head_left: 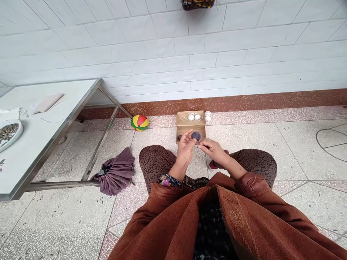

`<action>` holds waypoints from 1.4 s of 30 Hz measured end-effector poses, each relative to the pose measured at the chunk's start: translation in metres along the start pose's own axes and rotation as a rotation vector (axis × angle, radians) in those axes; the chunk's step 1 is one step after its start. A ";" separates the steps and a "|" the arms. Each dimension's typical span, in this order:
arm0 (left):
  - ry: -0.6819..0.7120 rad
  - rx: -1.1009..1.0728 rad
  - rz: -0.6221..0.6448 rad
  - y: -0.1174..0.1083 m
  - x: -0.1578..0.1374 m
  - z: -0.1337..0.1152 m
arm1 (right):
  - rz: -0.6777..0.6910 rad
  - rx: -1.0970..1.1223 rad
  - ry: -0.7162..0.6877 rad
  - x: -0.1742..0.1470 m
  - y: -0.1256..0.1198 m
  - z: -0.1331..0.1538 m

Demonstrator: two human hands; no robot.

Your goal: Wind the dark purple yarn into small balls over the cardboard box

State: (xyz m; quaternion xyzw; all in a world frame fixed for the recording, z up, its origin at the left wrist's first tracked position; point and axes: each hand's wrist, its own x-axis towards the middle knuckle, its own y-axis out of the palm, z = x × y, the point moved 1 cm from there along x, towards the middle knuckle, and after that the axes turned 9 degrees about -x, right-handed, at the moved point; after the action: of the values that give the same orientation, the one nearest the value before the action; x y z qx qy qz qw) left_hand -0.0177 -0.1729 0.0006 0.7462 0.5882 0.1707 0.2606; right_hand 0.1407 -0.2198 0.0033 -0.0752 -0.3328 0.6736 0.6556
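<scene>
Roughly round, the dark purple disc [196, 135] faces upward.

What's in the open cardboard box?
Far part: two white balls, loose strands. Near part: dark item at left; the rest is partly covered by the left hand and dark round piece, so anything beneath can't be told.
</scene>
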 end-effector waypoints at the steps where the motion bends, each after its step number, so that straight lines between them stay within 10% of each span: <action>1: 0.016 0.042 -0.006 -0.002 0.001 0.001 | 0.008 -0.011 -0.029 0.000 -0.003 0.005; 11: -0.081 0.149 0.272 0.004 -0.007 -0.009 | -0.126 -0.022 0.056 0.033 -0.031 -0.008; 23: -0.107 0.054 0.004 0.002 -0.005 0.000 | -0.027 -0.101 0.082 -0.003 -0.015 -0.001; 31: -0.068 0.359 0.173 0.005 -0.011 -0.001 | 0.026 -0.010 -0.002 0.005 -0.033 0.016; 42: -0.282 0.074 0.356 0.012 -0.022 -0.005 | -0.069 0.463 0.350 0.011 -0.018 0.000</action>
State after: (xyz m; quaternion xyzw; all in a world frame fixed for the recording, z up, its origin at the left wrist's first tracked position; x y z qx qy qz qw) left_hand -0.0168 -0.1956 0.0127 0.8639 0.4108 0.0862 0.2785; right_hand 0.1544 -0.2114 0.0168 -0.0274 -0.0543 0.6859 0.7252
